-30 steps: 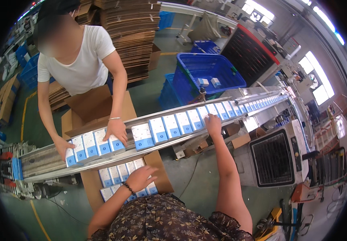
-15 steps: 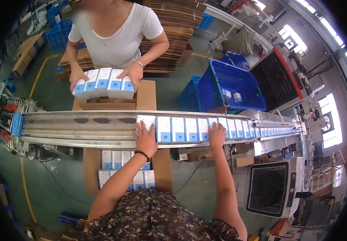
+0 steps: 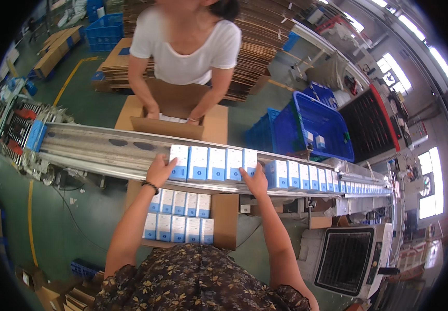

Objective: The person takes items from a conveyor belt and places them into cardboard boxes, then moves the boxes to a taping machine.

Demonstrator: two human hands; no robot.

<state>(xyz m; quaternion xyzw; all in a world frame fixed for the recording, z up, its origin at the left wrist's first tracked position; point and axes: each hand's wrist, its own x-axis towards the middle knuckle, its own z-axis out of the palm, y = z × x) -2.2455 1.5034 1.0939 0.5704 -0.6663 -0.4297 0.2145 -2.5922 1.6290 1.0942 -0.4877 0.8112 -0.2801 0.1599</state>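
Note:
A row of several small white-and-blue cartons (image 3: 217, 163) stands side by side on the conveyor, held between my two hands. My left hand (image 3: 160, 170) presses on the row's left end, with its thumb against the front of the end carton. At the right end, my right hand (image 3: 255, 182) clasps the last carton, thumb in front. A gap separates this row from the line of cartons (image 3: 304, 177) stretching to the right. Below the conveyor, nearest me, an open cardboard box (image 3: 225, 220) contains two rows of the same cartons.
Across the conveyor (image 3: 84, 151), a person in a white top (image 3: 188, 49) has both hands inside another cardboard box (image 3: 167, 127) with cartons in it. A blue crate (image 3: 327, 124) with a few cartons stands far right. Flattened cardboard (image 3: 257, 57) is stacked behind the person.
My right hand has moved left along the line, and the row between my hands now stands apart from the other cartons. The person opposite has lowered their cartons into the far box.

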